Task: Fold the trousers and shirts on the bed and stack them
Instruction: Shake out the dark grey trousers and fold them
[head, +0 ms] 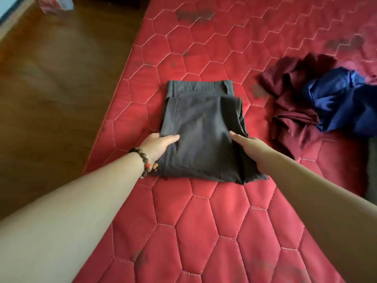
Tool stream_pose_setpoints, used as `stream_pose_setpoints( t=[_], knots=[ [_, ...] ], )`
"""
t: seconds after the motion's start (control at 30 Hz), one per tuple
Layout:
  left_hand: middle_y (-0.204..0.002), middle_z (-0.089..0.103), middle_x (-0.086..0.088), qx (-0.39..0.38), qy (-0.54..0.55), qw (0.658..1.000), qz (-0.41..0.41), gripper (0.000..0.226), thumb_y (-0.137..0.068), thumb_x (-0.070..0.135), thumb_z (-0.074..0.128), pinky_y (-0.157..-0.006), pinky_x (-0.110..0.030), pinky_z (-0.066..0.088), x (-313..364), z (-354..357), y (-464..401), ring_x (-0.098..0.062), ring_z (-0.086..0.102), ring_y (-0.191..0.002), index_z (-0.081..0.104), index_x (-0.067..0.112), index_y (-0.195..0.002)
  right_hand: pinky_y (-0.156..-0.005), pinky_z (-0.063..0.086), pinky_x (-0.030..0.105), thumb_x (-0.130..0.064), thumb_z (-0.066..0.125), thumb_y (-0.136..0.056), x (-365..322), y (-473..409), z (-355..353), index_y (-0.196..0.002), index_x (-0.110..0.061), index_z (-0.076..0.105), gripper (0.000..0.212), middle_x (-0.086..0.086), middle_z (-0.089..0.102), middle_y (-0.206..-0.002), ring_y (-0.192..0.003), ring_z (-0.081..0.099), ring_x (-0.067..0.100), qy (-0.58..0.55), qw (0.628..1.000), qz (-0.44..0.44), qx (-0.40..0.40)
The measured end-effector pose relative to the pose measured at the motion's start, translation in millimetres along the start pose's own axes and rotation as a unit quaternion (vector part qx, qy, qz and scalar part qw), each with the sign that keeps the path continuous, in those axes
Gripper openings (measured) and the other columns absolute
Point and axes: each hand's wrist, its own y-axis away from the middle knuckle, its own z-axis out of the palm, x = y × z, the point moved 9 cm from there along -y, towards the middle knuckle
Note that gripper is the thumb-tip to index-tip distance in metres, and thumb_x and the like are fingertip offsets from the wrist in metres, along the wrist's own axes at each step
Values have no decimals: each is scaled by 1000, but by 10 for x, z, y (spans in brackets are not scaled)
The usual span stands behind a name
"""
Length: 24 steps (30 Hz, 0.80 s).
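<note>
Both hands grip the folded trousers [202,131]: left [158,144] at 9 o'clock, right [252,148] at 3. Lift level so folds hold.

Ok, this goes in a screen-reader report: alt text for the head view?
Two hands, left hand and right hand, grip the sides of folded grey trousers on a red quilted bed. Crumpled maroon garment and blue garment lie unfolded to the right.
</note>
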Motion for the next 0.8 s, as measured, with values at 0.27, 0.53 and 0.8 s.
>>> stream_pose_setpoints(
  t=[0.27, 0.53, 0.8],
  knots=[
    [-107, 70, 9, 2, -118, 990, 80, 25, -93, 31, 60, -87, -19, 47, -111, 18, 293, -7, 63, -103, 67, 20, -114, -70, 49, 13, -22, 73, -83, 252, 166, -7, -97, -22, 69, 15, -15, 73, -87, -78, 67, -3, 72, 990, -123, -7],
    [-94, 60, 26, 68, -119, 979, 153, 12, -96, 22, 55, -71, 7, 32, 100, -13, 648, 22, 54, -85, 62, 25, -105, -74, 47, 22, -16, 60, -92, 11, 392, -60, -95, -22, 64, 8, -14, 69, -88, -82, 62, 4, 104, 970, -210, 60],
    [-84, 65, -7, 219, -191, 952, 98, 31, -93, 30, 59, -67, -24, 34, 179, -204, 243, -22, 57, -77, 60, 0, -87, -59, 32, 28, -27, 63, -91, -449, -189, -71, -85, -14, 63, 14, -2, 61, -74, -73, 56, 19, 185, 963, -169, 102]
  ],
)
